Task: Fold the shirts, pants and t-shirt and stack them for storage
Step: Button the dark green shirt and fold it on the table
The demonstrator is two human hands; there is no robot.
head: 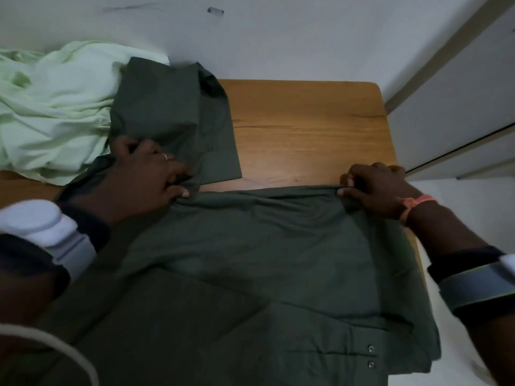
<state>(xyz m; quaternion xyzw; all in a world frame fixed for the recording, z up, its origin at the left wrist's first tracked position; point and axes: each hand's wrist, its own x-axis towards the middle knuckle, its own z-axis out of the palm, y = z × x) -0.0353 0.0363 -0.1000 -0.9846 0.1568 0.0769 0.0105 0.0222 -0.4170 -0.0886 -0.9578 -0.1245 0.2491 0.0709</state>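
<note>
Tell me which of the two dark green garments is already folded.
The smaller dark green shirt at the table's far side, beside the pale green garment. The large dark green shirt lies spread, both hands gripping its far edge.

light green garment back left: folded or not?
Not folded. The light green garment lies crumpled in a loose heap with irregular wrinkles, beside the folded dark shirt on the table.

a wooden table (306,126) stands against a white wall (278,37). a small dark mark (215,10) sits on the wall above the table. right of the table is a pale cabinet (459,112), its doors parted by a dark seam.
</note>
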